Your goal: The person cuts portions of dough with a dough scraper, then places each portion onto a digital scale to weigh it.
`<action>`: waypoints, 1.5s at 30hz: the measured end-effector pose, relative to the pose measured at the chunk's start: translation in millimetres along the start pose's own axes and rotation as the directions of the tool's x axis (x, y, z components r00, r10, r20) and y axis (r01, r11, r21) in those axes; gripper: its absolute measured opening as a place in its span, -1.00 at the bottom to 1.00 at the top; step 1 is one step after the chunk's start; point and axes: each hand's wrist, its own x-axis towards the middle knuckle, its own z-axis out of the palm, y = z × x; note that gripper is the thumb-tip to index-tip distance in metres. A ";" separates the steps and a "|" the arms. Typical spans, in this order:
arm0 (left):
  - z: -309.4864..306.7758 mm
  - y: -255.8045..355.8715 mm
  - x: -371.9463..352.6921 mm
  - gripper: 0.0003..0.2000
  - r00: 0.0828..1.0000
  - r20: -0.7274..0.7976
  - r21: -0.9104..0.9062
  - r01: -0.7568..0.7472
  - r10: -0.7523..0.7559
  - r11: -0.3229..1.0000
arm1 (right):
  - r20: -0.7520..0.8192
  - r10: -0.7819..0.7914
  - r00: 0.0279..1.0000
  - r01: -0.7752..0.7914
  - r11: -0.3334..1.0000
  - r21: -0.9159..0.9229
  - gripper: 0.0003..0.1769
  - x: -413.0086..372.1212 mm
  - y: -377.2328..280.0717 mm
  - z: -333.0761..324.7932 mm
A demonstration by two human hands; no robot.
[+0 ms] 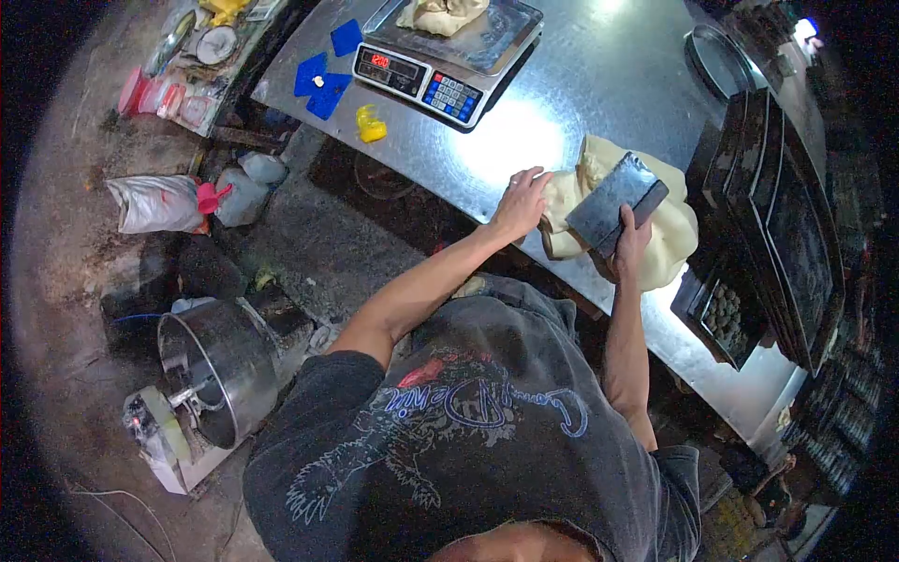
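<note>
A large, pale lump of dough (676,217) lies on the metal table near its front edge. My right hand (633,242) grips a wide, dark metal dough scraper (609,204), whose blade lies across the dough and hides part of it. At the dough's left end, my left hand (523,202) has its fingers curled over a narrower portion. Beyond my hands, a digital scale (403,75) reads what looks like 1200, with another piece of dough (444,15) on its steel tray.
Dark baking trays (773,215) lean and stack at the table's right, beside a round pan (719,62). Blue plastic pieces (323,86) and a yellow object (371,124) lie left of the scale. A steel mixer bowl (220,370) stands on the floor at left.
</note>
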 end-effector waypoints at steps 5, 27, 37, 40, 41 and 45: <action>-2.0 -16.0 18.3 -0.59 0.992 0.120 -0.089 0.057 -0.046 0.994 | -0.027 -0.038 0.999 0.036 0.998 -0.059 -0.48 -1.6 -5.3 1.8; -23.8 -10.3 115.0 -0.69 0.898 0.324 -0.274 -0.211 0.297 0.938 | -0.677 0.177 0.714 0.040 0.956 0.292 -0.47 -79.4 -51.4 11.7; 7.4 22.1 122.8 -0.70 0.888 0.307 -0.285 -0.258 0.343 0.923 | -0.501 0.069 0.863 -0.055 0.998 0.041 -0.52 -87.0 -68.8 18.9; -24.0 16.8 99.4 -0.72 0.970 0.193 -0.364 -0.066 0.145 0.929 | -0.422 0.071 0.904 -0.102 0.994 -0.051 -0.52 -70.4 -75.3 13.7; -38.3 12.3 87.7 -0.71 0.987 0.151 -0.382 0.011 0.051 0.924 | -0.379 0.060 0.923 -0.087 0.995 -0.056 -0.54 -65.3 -71.8 11.3; -79.1 -46.9 36.6 -0.67 0.942 0.031 -0.341 0.324 -0.334 0.882 | -0.218 0.063 0.974 -0.084 0.992 -0.090 -0.51 -50.5 -78.3 19.3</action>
